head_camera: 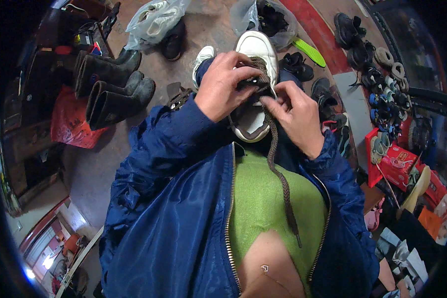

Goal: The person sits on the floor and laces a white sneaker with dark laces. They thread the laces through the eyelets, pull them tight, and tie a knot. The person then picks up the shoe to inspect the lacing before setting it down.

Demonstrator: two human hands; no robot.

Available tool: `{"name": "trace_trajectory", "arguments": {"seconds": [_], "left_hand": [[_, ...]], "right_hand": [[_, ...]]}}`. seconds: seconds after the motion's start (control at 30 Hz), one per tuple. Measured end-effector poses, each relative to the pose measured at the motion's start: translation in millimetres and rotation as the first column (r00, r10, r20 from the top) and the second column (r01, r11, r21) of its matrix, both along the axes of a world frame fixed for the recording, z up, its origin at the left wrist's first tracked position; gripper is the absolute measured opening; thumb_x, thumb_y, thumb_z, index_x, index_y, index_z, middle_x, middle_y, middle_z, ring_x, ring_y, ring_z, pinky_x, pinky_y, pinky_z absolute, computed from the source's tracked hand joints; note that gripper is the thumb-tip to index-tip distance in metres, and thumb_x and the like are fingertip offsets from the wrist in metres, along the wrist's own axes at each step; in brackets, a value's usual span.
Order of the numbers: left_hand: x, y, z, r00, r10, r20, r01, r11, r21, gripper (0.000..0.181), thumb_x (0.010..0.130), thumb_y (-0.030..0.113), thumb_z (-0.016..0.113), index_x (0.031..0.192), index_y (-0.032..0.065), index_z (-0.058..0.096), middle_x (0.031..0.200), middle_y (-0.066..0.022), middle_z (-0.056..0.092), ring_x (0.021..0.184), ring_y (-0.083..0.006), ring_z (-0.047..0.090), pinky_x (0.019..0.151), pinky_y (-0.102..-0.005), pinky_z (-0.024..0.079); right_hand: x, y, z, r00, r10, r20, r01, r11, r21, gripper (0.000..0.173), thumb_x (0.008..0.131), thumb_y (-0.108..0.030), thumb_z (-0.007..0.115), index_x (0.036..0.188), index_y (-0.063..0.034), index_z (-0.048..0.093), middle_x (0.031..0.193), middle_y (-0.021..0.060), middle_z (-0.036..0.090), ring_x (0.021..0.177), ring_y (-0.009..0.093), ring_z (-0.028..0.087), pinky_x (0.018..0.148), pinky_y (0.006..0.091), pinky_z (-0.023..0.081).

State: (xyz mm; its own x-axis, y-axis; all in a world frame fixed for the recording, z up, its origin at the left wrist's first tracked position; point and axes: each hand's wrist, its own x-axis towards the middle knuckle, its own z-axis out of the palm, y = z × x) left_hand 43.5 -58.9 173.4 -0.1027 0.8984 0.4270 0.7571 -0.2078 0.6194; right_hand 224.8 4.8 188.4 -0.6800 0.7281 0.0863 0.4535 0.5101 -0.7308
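Observation:
A white shoe [256, 44] lies before me with its toe pointing away and its opening towards my body. Thick brown shoelaces [272, 152] cross its upper part, and one long end hangs down over my green top. My left hand [225, 83] is bent over the lacing, its thumb and fingers pinching the brown lace near the tongue. At the shoe's right edge my right hand [294, 113] has thumb and forefinger closed together by the eyelets, seemingly on the lace; its other fingers are curled. The exact grip of the right fingertips is partly hidden.
Dark rubber boots [108, 100] stand at left by a red plastic bag [76, 119]. Bagged shoes [154, 20] lie ahead, with another clear bag [283, 26] and a lime-green insole [310, 52]. Several shoes [372, 76] and a red box [398, 162] line the right side.

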Motion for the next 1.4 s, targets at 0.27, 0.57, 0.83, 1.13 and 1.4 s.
{"name": "trace_trajectory", "arguments": {"seconds": [0.27, 0.57, 0.83, 1.13, 1.4], "left_hand": [[4.7, -43.7, 12.3, 0.927, -0.332, 0.176, 0.353, 0.93, -0.104, 0.026, 0.069, -0.006, 0.066, 0.092, 0.0025, 0.06, 0.092, -0.0109, 0.059, 0.083, -0.0257, 0.062, 0.072, -0.0321, 0.05], [18.3, -40.0, 11.2, 0.833, -0.328, 0.445, 0.416, 0.902, -0.114, 0.039, 0.074, 0.008, 0.068, 0.112, 0.0038, 0.057, 0.102, -0.0135, 0.06, 0.091, -0.0254, 0.06, 0.082, -0.0314, 0.046], [11.6, -53.5, 11.2, 0.861, -0.262, 0.437, 0.317, 0.947, -0.057, 0.017, 0.082, 0.009, 0.062, 0.097, 0.0016, 0.064, 0.091, -0.0137, 0.061, 0.083, -0.0258, 0.06, 0.073, -0.0321, 0.047], [-26.8, -50.9, 20.7, 0.646, -0.219, 0.732, 0.479, 0.862, -0.164, 0.018, 0.083, 0.015, 0.064, 0.094, 0.0013, 0.067, 0.095, -0.01, 0.066, 0.09, -0.0207, 0.06, 0.08, -0.0308, 0.045], [-91.8, -47.2, 19.6, 0.896, -0.42, -0.145, 0.359, 0.876, -0.321, 0.03, 0.061, -0.004, 0.059, 0.089, 0.0049, 0.066, 0.094, -0.0115, 0.062, 0.093, -0.0301, 0.059, 0.08, -0.0366, 0.047]], "right_hand": [[42.4, -18.2, 3.9, 0.997, 0.048, 0.067, 0.003, 0.793, -0.609, 0.017, 0.086, -0.014, 0.061, 0.081, 0.0021, 0.059, 0.066, 0.0062, 0.061, 0.059, 0.009, 0.058, 0.051, 0.0234, 0.043], [-5.6, -34.7, 37.3, 0.834, 0.475, -0.28, -0.469, 0.878, 0.094, 0.012, 0.076, -0.007, 0.066, 0.085, -0.0021, 0.062, 0.079, 0.0128, 0.059, 0.071, 0.031, 0.06, 0.063, 0.0344, 0.049], [-3.3, -40.7, 15.1, 0.923, -0.199, -0.33, -0.194, 0.498, -0.845, 0.033, 0.082, -0.003, 0.062, 0.112, 0.0038, 0.051, 0.085, 0.0072, 0.062, 0.062, 0.008, 0.059, 0.054, 0.0213, 0.047], [9.1, -0.6, 10.9, 0.96, -0.143, -0.243, -0.215, 0.184, -0.959, 0.022, 0.091, -0.02, 0.055, 0.096, 0.0005, 0.063, 0.071, -0.0003, 0.059, 0.048, 0.002, 0.044, 0.044, 0.0152, 0.035], [15.4, 44.7, 47.5, 0.98, 0.123, -0.155, -0.196, 0.51, -0.838, 0.016, 0.086, -0.016, 0.062, 0.093, -0.002, 0.065, 0.071, -0.0051, 0.058, 0.056, 0.0, 0.047, 0.05, 0.0142, 0.036]]}}
